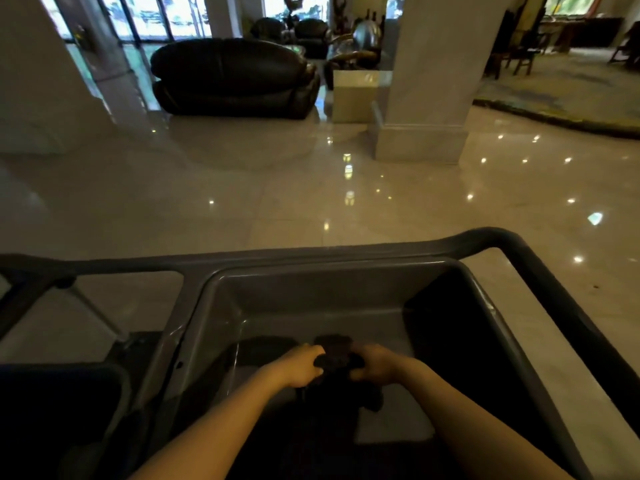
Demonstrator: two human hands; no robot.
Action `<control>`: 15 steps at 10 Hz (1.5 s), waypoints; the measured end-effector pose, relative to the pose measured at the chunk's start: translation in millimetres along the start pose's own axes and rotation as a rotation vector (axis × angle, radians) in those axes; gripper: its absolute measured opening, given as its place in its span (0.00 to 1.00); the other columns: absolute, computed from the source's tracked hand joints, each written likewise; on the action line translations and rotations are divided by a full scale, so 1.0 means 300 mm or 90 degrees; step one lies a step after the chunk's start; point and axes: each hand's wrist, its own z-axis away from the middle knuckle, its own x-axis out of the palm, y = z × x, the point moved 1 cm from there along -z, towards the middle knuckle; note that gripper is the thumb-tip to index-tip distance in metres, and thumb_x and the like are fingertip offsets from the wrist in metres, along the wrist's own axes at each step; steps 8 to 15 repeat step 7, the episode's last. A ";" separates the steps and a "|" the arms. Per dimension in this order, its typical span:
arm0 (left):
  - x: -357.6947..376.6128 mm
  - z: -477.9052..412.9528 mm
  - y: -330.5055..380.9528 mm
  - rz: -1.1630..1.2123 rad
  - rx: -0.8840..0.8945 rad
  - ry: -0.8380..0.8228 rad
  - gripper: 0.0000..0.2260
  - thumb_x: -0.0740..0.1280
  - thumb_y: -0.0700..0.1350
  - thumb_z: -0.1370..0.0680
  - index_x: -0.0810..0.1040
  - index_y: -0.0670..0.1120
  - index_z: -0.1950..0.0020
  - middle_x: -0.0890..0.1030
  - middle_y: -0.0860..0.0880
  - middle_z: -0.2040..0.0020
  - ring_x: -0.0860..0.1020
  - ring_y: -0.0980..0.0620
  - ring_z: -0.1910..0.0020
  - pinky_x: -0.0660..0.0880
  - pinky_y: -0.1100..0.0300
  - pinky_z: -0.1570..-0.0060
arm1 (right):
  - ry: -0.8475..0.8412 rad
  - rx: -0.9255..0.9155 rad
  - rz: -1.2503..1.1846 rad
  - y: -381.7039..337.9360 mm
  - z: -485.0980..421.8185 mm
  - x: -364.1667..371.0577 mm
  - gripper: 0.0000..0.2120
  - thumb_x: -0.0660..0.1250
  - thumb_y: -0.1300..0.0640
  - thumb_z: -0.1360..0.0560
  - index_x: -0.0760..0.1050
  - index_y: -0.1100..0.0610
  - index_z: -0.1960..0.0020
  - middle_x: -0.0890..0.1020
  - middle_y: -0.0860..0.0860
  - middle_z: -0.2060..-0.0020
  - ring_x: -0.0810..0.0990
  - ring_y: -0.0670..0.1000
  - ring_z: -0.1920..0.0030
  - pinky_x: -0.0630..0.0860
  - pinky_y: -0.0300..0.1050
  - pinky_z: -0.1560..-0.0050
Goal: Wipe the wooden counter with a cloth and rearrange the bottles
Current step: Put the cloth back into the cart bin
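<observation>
Both of my hands are down inside a deep grey tub [346,292] on a grey cart. My left hand [300,367] and right hand [375,365] are close together, each with fingers curled tight around the same dark cloth [334,355]. The cloth is bunched between them at the near-middle of the tub; a wad of it sticks up just beyond my knuckles, and the rest hangs down below my hands in a dark, lumpy mass. I cannot tell whether the lower end touches the tub floor. The tub floor shows pale with a sheen, and a darker patch lies to the left of my left hand; whether there is water there I cannot tell. The right wall of the tub is in deep shadow. A curved dark handle bar [512,242] runs around the far right corner of the cart. To the near left, beside the tub, sits a dark blue bin [62,410], its inside too dark to read. Beyond the cart is a glossy pale tiled floor [277,188] with ceiling light reflections. Far left-centre stands a black leather sofa [232,77], and a white square pillar [433,74] rises to its right. A carpet [568,95] lies far right. No wooden counter or bottles appear in this view.
</observation>
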 end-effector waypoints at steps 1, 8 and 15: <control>-0.003 -0.053 -0.008 0.004 -0.034 0.054 0.13 0.62 0.40 0.23 0.73 0.42 0.38 0.75 0.40 0.39 0.75 0.43 0.41 0.72 0.53 0.41 | 0.040 0.001 0.065 0.039 -0.076 -0.017 0.25 0.64 0.54 0.25 0.65 0.57 0.29 0.68 0.58 0.30 0.66 0.59 0.30 0.67 0.52 0.32; -0.069 -0.082 0.009 -0.155 -0.143 0.085 0.32 0.55 0.60 0.22 0.45 0.51 0.23 0.49 0.45 0.21 0.49 0.41 0.23 0.54 0.42 0.27 | 0.119 0.027 0.152 -0.005 -0.093 -0.108 0.41 0.64 0.37 0.28 0.49 0.50 0.24 0.57 0.55 0.25 0.56 0.62 0.26 0.57 0.59 0.28; -0.069 -0.082 0.009 -0.155 -0.143 0.085 0.32 0.55 0.60 0.22 0.45 0.51 0.23 0.49 0.45 0.21 0.49 0.41 0.23 0.54 0.42 0.27 | 0.119 0.027 0.152 -0.005 -0.093 -0.108 0.41 0.64 0.37 0.28 0.49 0.50 0.24 0.57 0.55 0.25 0.56 0.62 0.26 0.57 0.59 0.28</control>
